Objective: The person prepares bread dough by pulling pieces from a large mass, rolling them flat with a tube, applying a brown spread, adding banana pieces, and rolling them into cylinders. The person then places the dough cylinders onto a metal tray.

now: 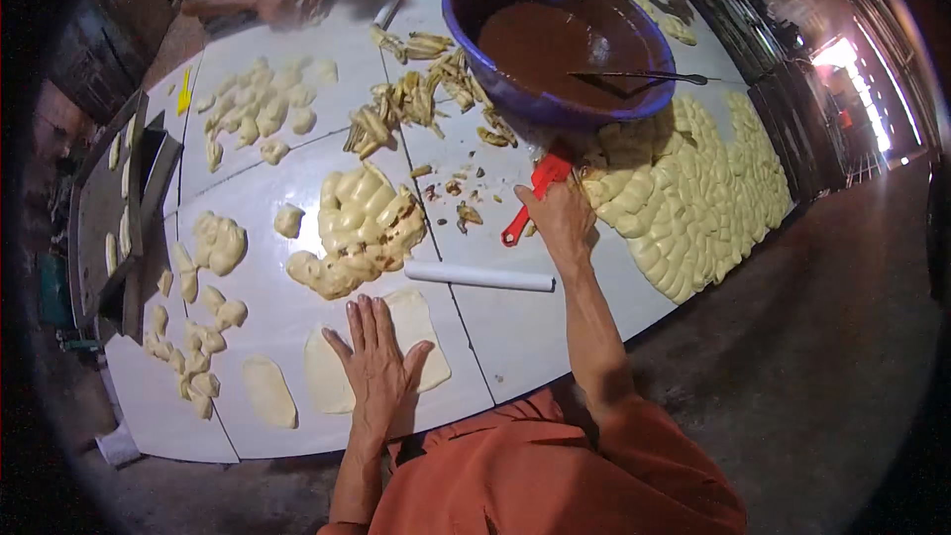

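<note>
My left hand [371,357] lies flat with fingers spread on a thin, roughly square sheet of rolled dough [327,367] at the table's near edge. My right hand [563,218] is closed around a red plastic spatula-like tool [551,171], its handle pointing down and left. Just left of that hand lie banana-like scraps [469,216]. A white rolling pin [480,276] rests between my two hands. Beyond the sheet sits a mound of pale, oily dough pieces [367,218]. A flattened oval of dough [268,391] is to the left.
A big blue-purple basin [466,50] of brown liquid, with a dark ladle-like utensil [644,74] across it, stands at the back. Bananas [401,104] lie beside it. Many dough pieces [693,198] cover the right. Metal trays [104,208] stand left, near a yellow tool [184,94]. Other people's hands [287,5] are opposite.
</note>
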The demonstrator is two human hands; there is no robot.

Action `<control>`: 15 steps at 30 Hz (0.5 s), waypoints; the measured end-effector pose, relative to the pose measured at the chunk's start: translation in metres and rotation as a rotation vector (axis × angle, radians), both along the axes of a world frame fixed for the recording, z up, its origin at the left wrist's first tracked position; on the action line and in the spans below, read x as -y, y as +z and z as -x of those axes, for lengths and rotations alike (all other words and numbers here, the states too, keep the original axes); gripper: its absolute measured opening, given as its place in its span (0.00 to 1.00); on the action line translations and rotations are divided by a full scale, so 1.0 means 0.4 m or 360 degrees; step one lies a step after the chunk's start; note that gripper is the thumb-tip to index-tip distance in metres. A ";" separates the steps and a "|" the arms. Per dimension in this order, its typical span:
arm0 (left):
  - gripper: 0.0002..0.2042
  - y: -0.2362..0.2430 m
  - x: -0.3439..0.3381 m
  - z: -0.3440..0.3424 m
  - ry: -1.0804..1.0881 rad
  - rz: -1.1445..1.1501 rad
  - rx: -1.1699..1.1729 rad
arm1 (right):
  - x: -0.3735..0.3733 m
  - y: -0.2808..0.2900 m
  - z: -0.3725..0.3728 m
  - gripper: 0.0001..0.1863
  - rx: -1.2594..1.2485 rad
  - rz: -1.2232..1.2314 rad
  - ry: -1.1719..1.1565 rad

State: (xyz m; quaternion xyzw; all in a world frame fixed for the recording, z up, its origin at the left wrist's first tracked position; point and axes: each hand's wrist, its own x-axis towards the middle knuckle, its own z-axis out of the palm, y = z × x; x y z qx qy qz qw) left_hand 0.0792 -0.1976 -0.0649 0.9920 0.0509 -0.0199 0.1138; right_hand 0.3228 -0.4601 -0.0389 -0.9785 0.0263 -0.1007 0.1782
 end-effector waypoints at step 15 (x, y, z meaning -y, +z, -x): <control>0.37 0.067 0.121 0.197 -0.0237 0.0238 -0.0336 | 0.237 0.083 0.062 0.16 -0.0388 -0.0488 0.0020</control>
